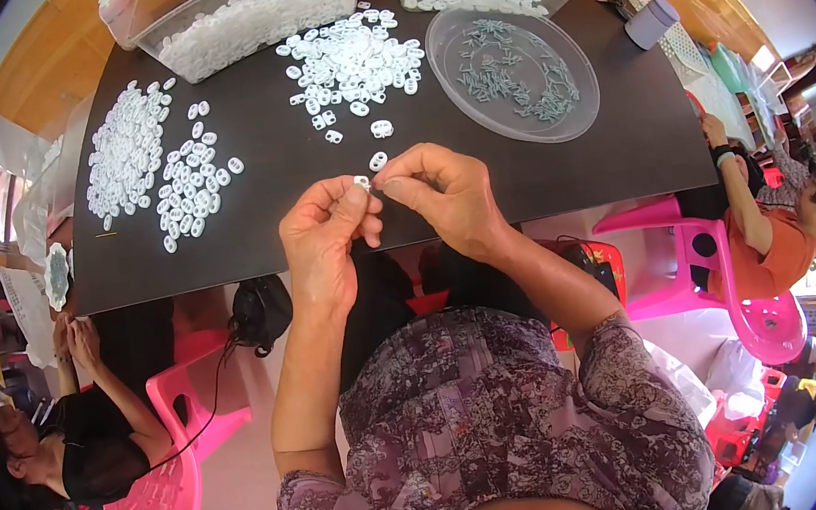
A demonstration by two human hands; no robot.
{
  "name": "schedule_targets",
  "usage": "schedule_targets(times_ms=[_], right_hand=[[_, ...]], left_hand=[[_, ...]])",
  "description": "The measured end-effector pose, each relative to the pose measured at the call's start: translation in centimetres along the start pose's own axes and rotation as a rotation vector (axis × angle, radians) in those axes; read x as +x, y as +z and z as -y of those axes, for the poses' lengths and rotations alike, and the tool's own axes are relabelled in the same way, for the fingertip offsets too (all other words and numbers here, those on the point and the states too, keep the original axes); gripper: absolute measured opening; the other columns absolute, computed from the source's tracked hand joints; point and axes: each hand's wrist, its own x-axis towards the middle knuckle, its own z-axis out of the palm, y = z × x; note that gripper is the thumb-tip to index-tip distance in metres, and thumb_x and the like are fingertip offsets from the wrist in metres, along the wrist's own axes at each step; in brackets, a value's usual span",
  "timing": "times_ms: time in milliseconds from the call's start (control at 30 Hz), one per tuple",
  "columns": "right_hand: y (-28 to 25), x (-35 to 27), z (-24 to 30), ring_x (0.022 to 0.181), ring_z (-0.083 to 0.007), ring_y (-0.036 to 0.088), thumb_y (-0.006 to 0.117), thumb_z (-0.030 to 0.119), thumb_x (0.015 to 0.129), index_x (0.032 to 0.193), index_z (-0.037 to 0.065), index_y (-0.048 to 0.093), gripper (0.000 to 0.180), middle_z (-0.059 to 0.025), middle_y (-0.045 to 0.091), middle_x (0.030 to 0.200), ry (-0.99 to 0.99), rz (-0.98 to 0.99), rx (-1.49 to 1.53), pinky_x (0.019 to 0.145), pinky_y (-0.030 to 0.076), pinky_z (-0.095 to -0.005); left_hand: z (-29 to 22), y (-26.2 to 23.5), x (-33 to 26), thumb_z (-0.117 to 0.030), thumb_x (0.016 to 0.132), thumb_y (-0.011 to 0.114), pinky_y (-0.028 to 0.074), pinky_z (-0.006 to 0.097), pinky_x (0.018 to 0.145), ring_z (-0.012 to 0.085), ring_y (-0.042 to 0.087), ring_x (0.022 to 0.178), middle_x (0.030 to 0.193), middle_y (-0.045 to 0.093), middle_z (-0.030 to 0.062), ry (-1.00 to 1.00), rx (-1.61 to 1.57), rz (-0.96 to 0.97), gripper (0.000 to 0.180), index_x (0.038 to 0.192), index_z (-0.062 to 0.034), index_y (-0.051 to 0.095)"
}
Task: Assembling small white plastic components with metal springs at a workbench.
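Between the thumb and fingers of my left hand [323, 234] is a small white plastic piece [361, 182] with a dark opening. My right hand [450, 198] is pinched closed right beside it, fingertips almost at the piece; whatever they grip is too small to make out. Just beyond my fingers lies a single white oval piece [378, 162] with two holes, and a bit farther a slightly larger white piece [382, 129]. Behind these spreads a heap of white pieces [356, 59]. To the right, a round clear tray [445, 90] holds many small grey-green rod-like parts [494, 79].
Two piles of white oval pieces [126, 151] [191, 189] lie on the dark table [262, 211] at left. Clear bins [196, 70] of white pieces stand at the back. A grey-lidded container [651, 23] stands at far right. Other people sit left and right by pink chairs [675, 255].
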Motion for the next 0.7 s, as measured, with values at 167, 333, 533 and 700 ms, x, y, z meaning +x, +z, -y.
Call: schedule_targets(times_ms=[167, 333, 533, 700], right_hand=[[0.0, -0.2, 0.2, 0.074, -0.0052, 0.054, 0.061, 0.005, 0.084, 0.086, -0.001, 0.063, 0.007, -0.0017, 0.062, 0.080, 0.018, 0.037, -0.013, 0.065, 0.045, -0.0205], [0.1, -0.4, 0.0, 0.072, -0.0047, 0.053, 0.061, 0.004, 0.084, 0.085, -0.001, 0.062, 0.005, -0.0016, 0.060, 0.082, -0.018, 0.067, -0.109, 0.063, 0.044, -0.0211], [0.1, -0.4, -0.1, 0.072, -0.0064, 0.054, 0.062, 0.002, 0.082, 0.084, -0.001, 0.061, 0.004, -0.0036, 0.060, 0.084, -0.123, 0.090, -0.165, 0.062, 0.044, -0.0223], [0.2, -0.4, 0.2, 0.073, -0.0079, 0.055, 0.062, 0.002, 0.081, 0.083, -0.001, 0.061, 0.004, -0.0044, 0.060, 0.084, -0.123, 0.110, -0.190, 0.064, 0.045, -0.0231]], left_hand=[[0.5, 0.1, -0.5, -0.006, 0.086, 0.060, 0.044, 0.022, 0.050, 0.0107, 0.054, 0.058, 0.075, 0.061, 0.0077, -0.010, -0.082, -0.002, 0.008, 0.089, 0.0024, 0.060], [0.8, 0.1, -0.9, -0.005, 0.086, 0.061, 0.043, 0.021, 0.050, 0.0102, 0.054, 0.057, 0.073, 0.061, 0.0071, 0.053, -0.059, -0.021, 0.007, 0.089, 0.0018, 0.060], [0.8, 0.4, -1.2, -0.004, 0.085, 0.061, 0.042, 0.021, 0.049, 0.0096, 0.053, 0.057, 0.072, 0.061, 0.0063, 0.068, -0.018, -0.039, 0.007, 0.088, 0.0018, 0.060], [0.9, 0.1, -1.3, -0.004, 0.085, 0.060, 0.042, 0.021, 0.049, 0.0093, 0.053, 0.056, 0.072, 0.061, 0.0061, 0.081, -0.011, -0.041, 0.007, 0.088, 0.0019, 0.060]])
